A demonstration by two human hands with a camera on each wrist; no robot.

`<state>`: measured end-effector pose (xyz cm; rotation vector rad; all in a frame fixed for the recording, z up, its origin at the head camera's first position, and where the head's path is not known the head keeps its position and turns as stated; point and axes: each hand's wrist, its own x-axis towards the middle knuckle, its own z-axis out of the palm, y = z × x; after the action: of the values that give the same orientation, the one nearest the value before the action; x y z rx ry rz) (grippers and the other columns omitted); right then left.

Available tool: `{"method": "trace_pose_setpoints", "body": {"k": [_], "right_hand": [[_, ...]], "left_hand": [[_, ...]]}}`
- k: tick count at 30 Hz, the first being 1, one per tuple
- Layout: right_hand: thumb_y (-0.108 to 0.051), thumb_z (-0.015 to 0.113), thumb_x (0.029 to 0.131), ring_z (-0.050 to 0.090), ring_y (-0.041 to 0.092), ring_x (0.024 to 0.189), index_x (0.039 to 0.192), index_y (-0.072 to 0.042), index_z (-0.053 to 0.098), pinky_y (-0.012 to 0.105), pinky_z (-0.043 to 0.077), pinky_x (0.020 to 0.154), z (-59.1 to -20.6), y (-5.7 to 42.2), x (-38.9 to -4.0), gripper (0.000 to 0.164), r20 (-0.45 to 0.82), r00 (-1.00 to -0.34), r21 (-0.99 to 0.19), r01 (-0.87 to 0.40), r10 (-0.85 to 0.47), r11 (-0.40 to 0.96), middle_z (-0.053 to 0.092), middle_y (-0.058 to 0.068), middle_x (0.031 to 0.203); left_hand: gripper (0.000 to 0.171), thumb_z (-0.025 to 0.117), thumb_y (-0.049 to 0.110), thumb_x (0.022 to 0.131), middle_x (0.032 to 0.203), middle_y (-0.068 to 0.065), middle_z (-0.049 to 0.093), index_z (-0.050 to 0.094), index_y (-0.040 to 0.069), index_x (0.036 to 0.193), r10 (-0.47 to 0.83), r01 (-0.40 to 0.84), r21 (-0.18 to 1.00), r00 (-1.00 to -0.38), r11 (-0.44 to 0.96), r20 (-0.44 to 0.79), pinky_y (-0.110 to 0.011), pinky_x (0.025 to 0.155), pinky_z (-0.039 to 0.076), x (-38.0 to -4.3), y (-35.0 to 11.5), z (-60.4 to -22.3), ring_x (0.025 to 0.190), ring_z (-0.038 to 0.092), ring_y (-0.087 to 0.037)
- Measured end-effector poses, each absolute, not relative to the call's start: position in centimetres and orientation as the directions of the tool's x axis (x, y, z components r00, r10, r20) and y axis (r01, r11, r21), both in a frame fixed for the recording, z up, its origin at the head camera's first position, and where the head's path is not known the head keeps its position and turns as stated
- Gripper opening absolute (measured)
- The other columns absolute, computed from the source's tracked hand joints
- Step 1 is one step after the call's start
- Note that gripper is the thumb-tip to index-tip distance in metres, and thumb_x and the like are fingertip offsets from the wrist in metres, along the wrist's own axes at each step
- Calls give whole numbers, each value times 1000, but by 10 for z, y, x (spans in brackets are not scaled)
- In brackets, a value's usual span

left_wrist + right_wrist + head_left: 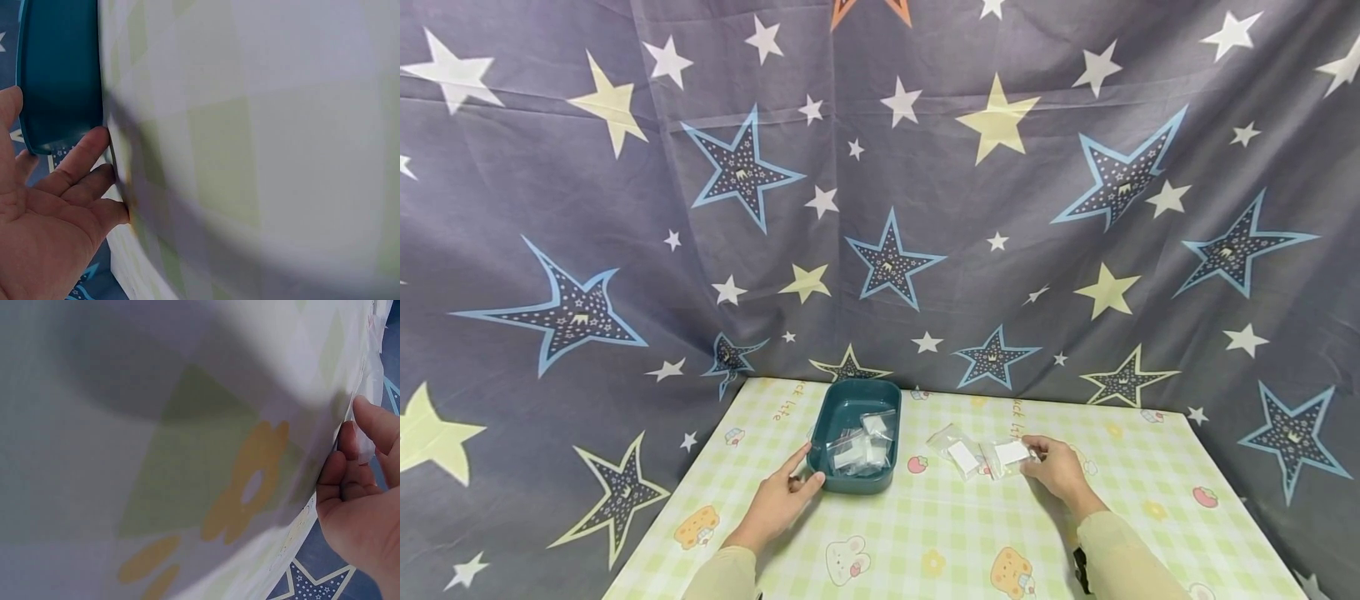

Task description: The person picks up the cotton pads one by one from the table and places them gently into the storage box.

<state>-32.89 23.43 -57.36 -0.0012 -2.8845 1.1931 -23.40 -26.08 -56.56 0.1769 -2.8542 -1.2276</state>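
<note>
A teal bin stands on the table with several clear zip bags inside, each around something small and white. My left hand is at its near left corner, fingers fairly straight. In the left wrist view the thumb touches the bin while some fingertips rest on the tabletop. Farther right, my right hand pinches the edge of a clear zip bag that holds a white block. Thumb and forefinger meet on its plastic in the right wrist view. Another bag with a white block lies just left of it.
A green-and-white checked cloth with cartoon prints covers the table. Behind it hangs a dark grey curtain printed with stars, close to the back edge.
</note>
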Motion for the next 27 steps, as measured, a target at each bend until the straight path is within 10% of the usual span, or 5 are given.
{"method": "trace_pose_setpoints", "body": {"k": [10,18,27], "right_hand": [[-4,78,90,65,47,125,142,0,67,50,58,98,-572,235,-327,54,24,-1000,-717,-18,-1,697,67,26,141],[-3,75,90,69,38,110,145,0,64,29,56,69,-567,240,-323,56,10,-1000,-758,-6,3,652,68,26,138],[-3,76,91,68,31,107,147,2,61,25,57,73,-561,245,-328,59,21,-1000,-808,-15,3,589,67,28,138]], "left_hand": [[70,68,46,105,73,2,59,41,29,167,-131,-101,734,-991,672,-15,-35,78,45,-235,-260,-567,68,52,-15],[70,69,46,104,71,2,56,41,31,167,-128,-104,748,-991,656,-26,-35,76,44,-236,-260,-569,65,49,-15],[71,69,46,104,69,3,55,41,30,167,-127,-96,748,-992,656,-16,-34,75,44,-236,-259,-568,64,48,-14]]}}
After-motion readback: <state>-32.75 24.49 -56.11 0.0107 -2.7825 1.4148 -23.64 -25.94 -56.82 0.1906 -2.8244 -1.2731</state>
